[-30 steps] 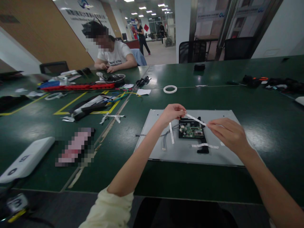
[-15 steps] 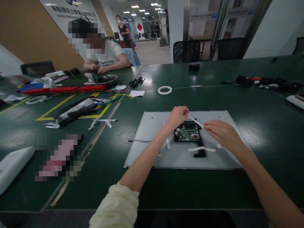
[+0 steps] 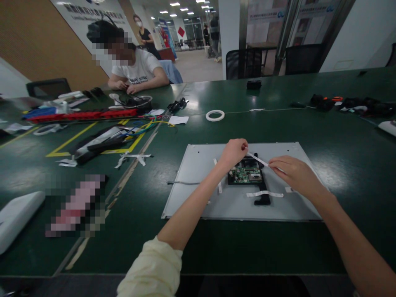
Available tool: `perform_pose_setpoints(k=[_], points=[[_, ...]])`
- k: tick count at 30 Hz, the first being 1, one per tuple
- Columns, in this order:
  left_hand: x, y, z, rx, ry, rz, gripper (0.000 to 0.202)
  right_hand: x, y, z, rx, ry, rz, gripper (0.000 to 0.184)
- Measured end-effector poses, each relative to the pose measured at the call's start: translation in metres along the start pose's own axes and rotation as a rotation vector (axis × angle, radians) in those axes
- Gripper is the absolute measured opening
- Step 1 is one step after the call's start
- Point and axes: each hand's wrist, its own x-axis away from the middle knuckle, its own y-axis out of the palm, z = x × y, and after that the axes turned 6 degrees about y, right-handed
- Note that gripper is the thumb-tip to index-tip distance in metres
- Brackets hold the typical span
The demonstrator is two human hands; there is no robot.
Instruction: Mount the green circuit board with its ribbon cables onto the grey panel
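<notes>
Spanning left grip (image 3: 233,152) to right grip (image 3: 292,174), tape strip (image 3: 258,159) overhangs board (image 3: 246,175).

Dim overhead lighting, tabletop glare, bowed edges.

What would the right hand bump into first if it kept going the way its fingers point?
Probably the left hand. The right hand points leftward along the white tape strip both hands pinch, above the green circuit board. Depth is hard to judge, so it might slip past.
</notes>
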Motion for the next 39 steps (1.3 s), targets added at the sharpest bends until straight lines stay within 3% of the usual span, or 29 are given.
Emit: perform_pose_setpoints(k=[27,39], points=[[0.001,0.01,-0.002,-0.019,-0.003,-0.014,0.012,0.002,0.012,0.005,-0.015,0.047,-0.149,0.018],[0.004,0.011,-0.001,-0.159,0.044,-0.076,0.011,0.002,0.012,0.007,-0.023,0.095,-0.21,0.022]])
